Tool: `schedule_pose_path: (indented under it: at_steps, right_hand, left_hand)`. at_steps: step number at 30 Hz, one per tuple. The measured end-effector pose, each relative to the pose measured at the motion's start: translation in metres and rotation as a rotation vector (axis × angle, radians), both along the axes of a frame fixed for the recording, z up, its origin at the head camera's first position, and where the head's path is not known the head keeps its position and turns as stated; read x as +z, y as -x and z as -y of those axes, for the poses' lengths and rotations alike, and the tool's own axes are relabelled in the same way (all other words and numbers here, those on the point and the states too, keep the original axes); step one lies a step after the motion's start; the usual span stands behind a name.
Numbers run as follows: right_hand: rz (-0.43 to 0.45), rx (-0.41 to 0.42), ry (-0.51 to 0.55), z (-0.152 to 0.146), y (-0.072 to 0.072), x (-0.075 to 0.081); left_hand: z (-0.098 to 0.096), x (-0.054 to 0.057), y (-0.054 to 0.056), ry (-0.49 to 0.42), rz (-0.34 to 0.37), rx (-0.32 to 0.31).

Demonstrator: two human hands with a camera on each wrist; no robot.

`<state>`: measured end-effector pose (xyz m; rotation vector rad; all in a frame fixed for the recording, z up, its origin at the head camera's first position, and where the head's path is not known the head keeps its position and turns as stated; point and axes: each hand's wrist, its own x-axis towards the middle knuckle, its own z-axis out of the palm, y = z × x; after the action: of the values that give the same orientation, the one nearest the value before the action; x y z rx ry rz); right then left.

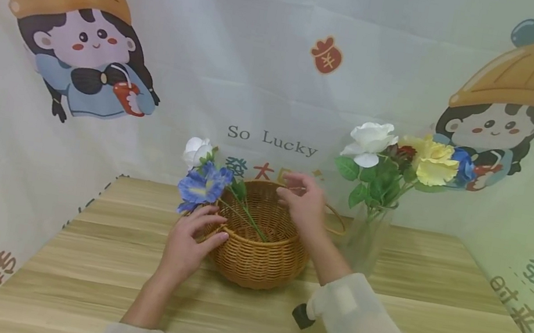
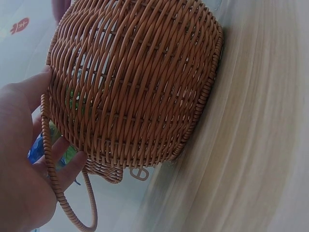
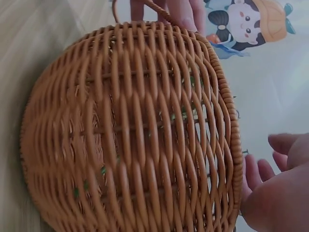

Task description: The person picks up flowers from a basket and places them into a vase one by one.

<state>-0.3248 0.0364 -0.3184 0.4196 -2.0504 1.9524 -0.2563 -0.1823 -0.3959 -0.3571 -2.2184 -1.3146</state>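
Observation:
A brown wicker basket (image 1: 256, 262) stands on the table in front of me. A white flower (image 1: 197, 152) and a blue flower (image 1: 203, 184) lean out over its left rim, their green stems inside. My left hand (image 1: 187, 244) lies against the basket's left side, thumb at the rim and fingers spread. In the left wrist view, a handle loop (image 2: 53, 169) crosses in front of this hand (image 2: 24, 159). Over the right part of the rim, my right hand (image 1: 305, 205) has bent fingers with a gap to the thumb; nothing shows between them in the right wrist view (image 3: 275, 188).
Right of the basket stands a clear vase (image 1: 365, 245) with a white rose (image 1: 369, 142), a yellow flower (image 1: 436, 164), a dark red flower (image 1: 402, 152) and a blue flower (image 1: 464, 166). Printed cloth (image 1: 241, 68) hangs behind the wooden table (image 1: 87, 260).

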Motion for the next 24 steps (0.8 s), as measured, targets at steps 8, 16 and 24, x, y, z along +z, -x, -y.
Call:
schedule_pose_path:
  at_steps: [8,16,24]
  right_hand:
    - [0.136,0.122,-0.129,0.007,0.011,-0.003]
    - [0.224,0.206,-0.341,0.007,0.017,-0.007]
    - [0.305,0.309,-0.411,0.011,0.018,-0.009]
  left_hand:
    - [-0.002,0.002,0.003,-0.006,-0.023,-0.018]
    - [-0.004,0.002,0.003,0.038,-0.052,-0.003]
    - [-0.002,0.001,0.001,0.018,-0.013,0.008]
